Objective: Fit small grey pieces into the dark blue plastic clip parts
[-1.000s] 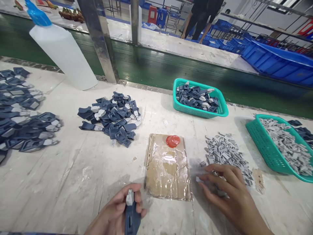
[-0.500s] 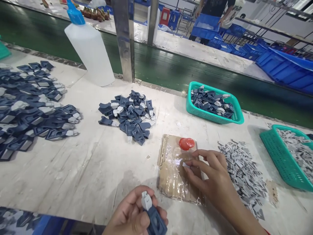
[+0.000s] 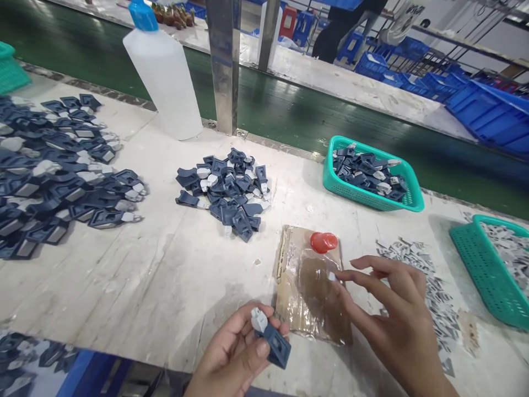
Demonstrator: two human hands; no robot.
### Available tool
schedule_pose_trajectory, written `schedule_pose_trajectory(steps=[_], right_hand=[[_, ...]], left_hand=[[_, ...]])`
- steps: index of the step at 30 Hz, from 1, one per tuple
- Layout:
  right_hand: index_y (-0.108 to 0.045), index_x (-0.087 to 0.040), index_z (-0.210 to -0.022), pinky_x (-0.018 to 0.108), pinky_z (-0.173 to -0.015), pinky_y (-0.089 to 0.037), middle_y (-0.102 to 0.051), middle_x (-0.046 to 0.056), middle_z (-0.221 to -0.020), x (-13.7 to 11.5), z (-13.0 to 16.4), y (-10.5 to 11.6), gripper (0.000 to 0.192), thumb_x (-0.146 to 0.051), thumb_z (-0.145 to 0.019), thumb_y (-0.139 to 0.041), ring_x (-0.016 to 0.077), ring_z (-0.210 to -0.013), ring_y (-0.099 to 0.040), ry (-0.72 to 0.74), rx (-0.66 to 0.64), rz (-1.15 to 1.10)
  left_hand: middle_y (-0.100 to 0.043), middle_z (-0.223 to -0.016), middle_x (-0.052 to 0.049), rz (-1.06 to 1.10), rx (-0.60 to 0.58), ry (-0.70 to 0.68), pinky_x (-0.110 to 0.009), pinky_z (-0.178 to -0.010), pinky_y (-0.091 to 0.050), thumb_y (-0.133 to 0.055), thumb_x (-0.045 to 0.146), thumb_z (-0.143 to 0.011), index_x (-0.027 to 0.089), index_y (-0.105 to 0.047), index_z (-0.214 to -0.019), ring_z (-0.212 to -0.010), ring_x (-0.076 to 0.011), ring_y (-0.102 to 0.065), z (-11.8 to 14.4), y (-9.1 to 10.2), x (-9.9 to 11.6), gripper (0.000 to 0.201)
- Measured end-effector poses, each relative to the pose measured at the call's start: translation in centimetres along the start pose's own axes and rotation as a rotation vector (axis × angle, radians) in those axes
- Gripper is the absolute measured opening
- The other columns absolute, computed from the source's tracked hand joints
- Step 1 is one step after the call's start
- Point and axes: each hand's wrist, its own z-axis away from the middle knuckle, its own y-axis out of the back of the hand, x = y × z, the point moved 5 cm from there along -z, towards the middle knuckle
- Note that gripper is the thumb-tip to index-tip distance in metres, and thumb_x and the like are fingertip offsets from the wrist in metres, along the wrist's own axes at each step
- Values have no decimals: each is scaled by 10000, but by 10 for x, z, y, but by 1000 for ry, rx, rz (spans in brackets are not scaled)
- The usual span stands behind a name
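Note:
Between the thumb and fingers of my left hand [image 3: 243, 353] is a dark blue plastic part [image 3: 275, 347] with a light grey end piece [image 3: 259, 321] pointing up and away. My right hand [image 3: 392, 309] pinches a small pale plastic piece [image 3: 333, 277] at its thumb and fingertip, over the tape-covered cardboard [image 3: 289, 309]. A red cap [image 3: 323, 242] sits at the cardboard's far edge. To the right, partly hidden behind my right hand, lies a heap of small grey pieces [image 3: 442, 298]. A pile of blue-and-grey parts [image 3: 227, 187] lies beyond the cardboard, to the left.
A larger pile of blue-and-grey parts [image 3: 61, 176] covers the left side. Green baskets hold blue parts [image 3: 363, 171] and grey pieces [image 3: 512, 253]. A white bottle [image 3: 169, 82] stands beside a metal post [image 3: 225, 71], before a green conveyor belt [image 3: 285, 105]. A person [image 3: 339, 33] is across it.
The view has shifted, so most things appear further right. My right hand has drawn right across the cardboard with the pale piece. The blue part in my left hand has turned.

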Motion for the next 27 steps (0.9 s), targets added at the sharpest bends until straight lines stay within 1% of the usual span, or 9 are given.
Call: schedule_pose_trajectory(steps=[4, 7, 10, 12, 16, 21, 24, 26, 27], right_hand=[[-601, -222, -864, 356, -732, -369, -552, 49, -938, 2, 5, -4, 63, -233, -803, -611, 181, -829, -455, -30, -31, -12], [-595, -230, -898, 353, -741, -365, -535, 44, -946, -3, 11, 0, 90, -236, -809, -603, 181, -861, -470, -80, -12, -34], [-584, -236, -916, 333, -753, -387, -505, 42, -951, -14, 19, 6, 97, -232, -819, -582, 173, -892, -486, -175, -10, -142], [-573, -234, -916, 291, -719, -427, -475, 45, -957, -25, 24, 4, 103, -212, -816, -575, 155, -884, -493, -193, -58, -257], [-572, -229, -919, 245, -667, -477, -451, 50, -959, -46, 33, -7, 159, -166, -776, -601, 144, -867, -496, -152, -116, -420], [-602, -219, -887, 235, -635, -500, -487, 49, -919, -51, 31, -16, 163, -165, -739, -641, 141, -824, -514, -141, -99, -439], [-616, -219, -873, 224, -656, -515, -516, 40, -874, -50, 25, -17, 185, -145, -711, -663, 137, -810, -532, -78, -100, -401], [-622, -230, -858, 208, -659, -516, -532, 25, -830, -52, 25, -18, 178, -143, -710, -671, 131, -794, -539, -12, -138, -421], [-618, -234, -827, 203, -651, -514, -535, 19, -808, -53, 27, -19, 138, -151, -728, -663, 130, -788, -542, -11, -165, -449]], left_hand=[[-768, -793, 9, -120, -31, -30, -189, -708, -518, -841, 306, -569, 242, -751, -735, -819, -128, -677, -2, -3, -1, 199], [-761, -817, 11, -182, -18, -46, -185, -727, -494, -836, 340, -572, 257, -746, -745, -805, -114, -649, -4, -2, -3, 212], [-749, -825, 11, -208, 0, -55, -195, -739, -481, -835, 370, -563, 266, -748, -767, -798, -117, -634, -6, 1, -5, 245], [-747, -822, 8, -196, -18, -57, -197, -733, -476, -831, 367, -573, 262, -749, -775, -791, -117, -631, -7, 1, -7, 242], [-740, -822, 8, -197, -46, -54, -203, -734, -466, -826, 353, -588, 258, -746, -791, -772, -112, -624, -7, 2, -8, 238], [-729, -822, 16, -172, -72, -70, -202, -726, -459, -816, 322, -614, 253, -747, -804, -743, -101, -611, -6, 2, -9, 214], [-748, -824, 9, -198, -85, -119, -182, -709, -456, -813, 320, -619, 253, -755, -798, -739, -100, -629, -8, 2, -9, 200], [-769, -836, -1, -235, -101, -169, -177, -702, -462, -803, 318, -634, 261, -759, -795, -752, -110, -655, -9, 2, -9, 177], [-777, -851, -7, -254, -115, -204, -182, -707, -469, -793, 316, -648, 269, -759, -799, -777, -124, -669, -9, 2, -8, 161]])
